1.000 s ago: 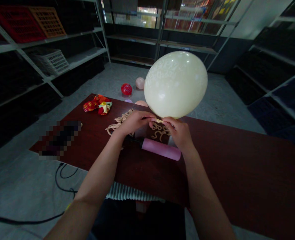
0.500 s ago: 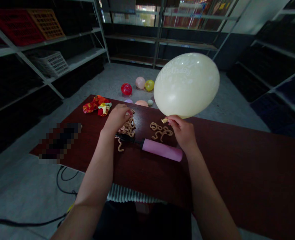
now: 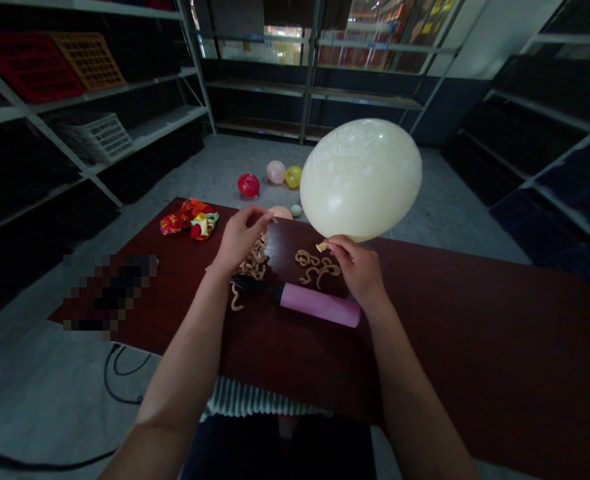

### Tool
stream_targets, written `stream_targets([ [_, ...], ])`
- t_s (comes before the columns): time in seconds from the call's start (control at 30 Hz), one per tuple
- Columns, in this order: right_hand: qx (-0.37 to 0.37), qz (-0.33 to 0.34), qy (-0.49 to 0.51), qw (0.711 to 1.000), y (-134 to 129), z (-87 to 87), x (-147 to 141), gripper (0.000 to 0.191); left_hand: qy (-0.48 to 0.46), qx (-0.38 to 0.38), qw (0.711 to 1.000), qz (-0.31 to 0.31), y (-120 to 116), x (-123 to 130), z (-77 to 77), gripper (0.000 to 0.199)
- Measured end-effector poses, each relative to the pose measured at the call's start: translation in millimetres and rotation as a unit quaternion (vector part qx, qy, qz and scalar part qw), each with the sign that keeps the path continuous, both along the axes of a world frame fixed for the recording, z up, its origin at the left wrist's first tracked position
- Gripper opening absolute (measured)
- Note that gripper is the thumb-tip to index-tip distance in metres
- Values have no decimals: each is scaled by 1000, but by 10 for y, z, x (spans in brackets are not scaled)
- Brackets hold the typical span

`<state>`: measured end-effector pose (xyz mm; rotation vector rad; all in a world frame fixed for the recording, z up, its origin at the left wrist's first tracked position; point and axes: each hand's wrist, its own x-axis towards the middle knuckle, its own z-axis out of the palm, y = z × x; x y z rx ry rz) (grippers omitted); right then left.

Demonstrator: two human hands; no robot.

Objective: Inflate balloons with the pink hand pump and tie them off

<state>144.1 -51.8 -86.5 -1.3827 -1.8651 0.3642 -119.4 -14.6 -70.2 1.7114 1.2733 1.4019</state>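
Note:
A large pale-yellow balloon [image 3: 362,177] with faint printing hangs over the table's far edge, its neck pinched by my right hand [image 3: 359,267]. My left hand [image 3: 245,239] is raised above a pile of tan curled strings [image 3: 255,263], thumb and fingertips pressed together; whatever they pinch is too small to name. More tan curly pieces [image 3: 319,270] lie on the table between my hands. Below them rests a pink hand pump [image 3: 319,305], its black end pointing left towards the pile.
Uninflated coloured balloons [image 3: 192,219] lie at the dark brown table's [image 3: 475,320] far left, near a pixelated dark object [image 3: 119,287]. A red balloon [image 3: 249,185] and several others sit on the floor beyond. Shelves [image 3: 149,127] with crates stand around.
My left hand has lifted from the pile and moved slightly right, fingertips together. The view has shifted a little, and my right hand still holds the balloon's neck.

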Motion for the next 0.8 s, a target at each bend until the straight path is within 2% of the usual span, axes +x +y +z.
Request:
stream_targets([
  [0.07, 1, 3, 21, 1000, -18, 22, -28, 29, -141, -25, 988, -63, -57, 144, 48, 25],
  [0.13, 2, 3, 44, 999, -45, 58, -65, 27, -239, -46, 962, -125, -119, 277, 86, 26],
  [0.2, 1, 5, 69, 998, -74, 94, -103, 24, -295, -55, 940, -160, -175, 377, 116, 25],
  [0.27, -1, 11, 101, 995, -99, 117, -136, 23, -320, -39, 932, -166, -219, 434, 132, 25],
  [0.33, -8, 23, 131, 991, -116, 125, -164, 23, -306, 0, 940, -148, -252, 462, 134, 25],
  [0.43, -26, 36, 159, 986, -134, 126, -204, 25, -225, 46, 967, -112, -298, 501, 130, 24],
  [0.5, -32, 43, 164, 985, -151, 133, -229, 26, -196, 61, 973, -109, -336, 545, 137, 25],
  [0.67, -38, 62, 134, 988, -213, 177, -282, 26, -167, 78, 973, -139, -436, 644, 173, 31],
  [0.8, -35, 51, 142, 988, -230, 170, -312, 25, -126, 92, 966, -207, -460, 639, 160, 23],
])
